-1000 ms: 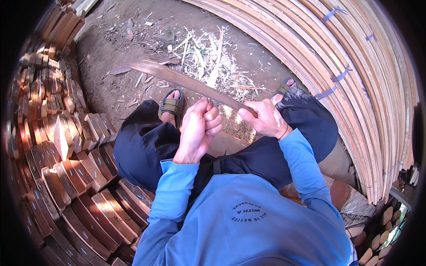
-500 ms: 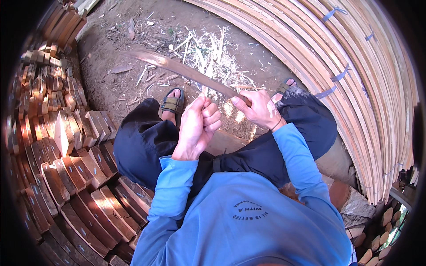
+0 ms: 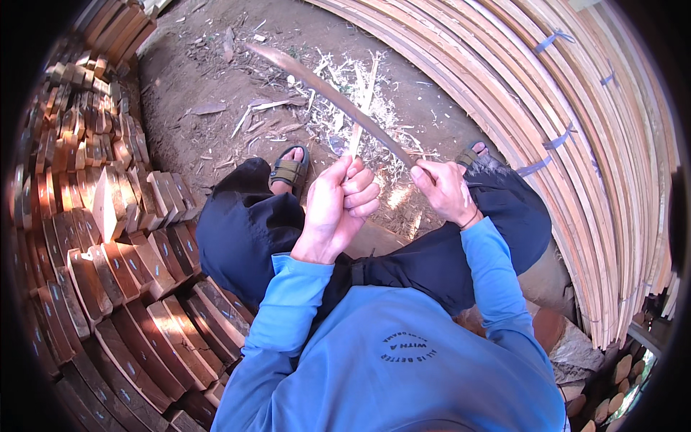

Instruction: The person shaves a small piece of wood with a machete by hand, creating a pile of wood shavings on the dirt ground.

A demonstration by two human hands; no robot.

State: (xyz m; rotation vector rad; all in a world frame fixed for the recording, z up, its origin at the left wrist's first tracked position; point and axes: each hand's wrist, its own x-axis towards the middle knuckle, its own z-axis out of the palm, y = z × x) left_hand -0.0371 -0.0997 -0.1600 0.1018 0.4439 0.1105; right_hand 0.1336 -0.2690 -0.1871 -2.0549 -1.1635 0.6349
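Note:
My right hand (image 3: 448, 191) is closed at the near end of a long, slightly curved machete (image 3: 330, 92); its handle is hidden in the fist. The blade slants up to the left, its tip over the dirt. In my left fist (image 3: 340, 205) a thin pale wooden strip (image 3: 355, 140) points upward. The blade crosses in front of this strip, just above my left knuckles; whether they touch I cannot tell. Beyond the blade, the strip's pale upper part (image 3: 372, 81) stands out against the shavings.
Pale wood shavings (image 3: 335, 68) litter the dirt floor (image 3: 180, 79) between my sandalled feet. Cut wooden blocks (image 3: 137, 277) are stacked along the left. Long bent wooden strips, tied with blue bands (image 3: 553, 40), curve down the right side. A grey stone (image 3: 576, 345) lies by my right elbow.
My right hand has shifted right and down, taking the machete with it. My left hand has moved slightly right, and more of the wooden strip shows. The whole view has shifted a little.

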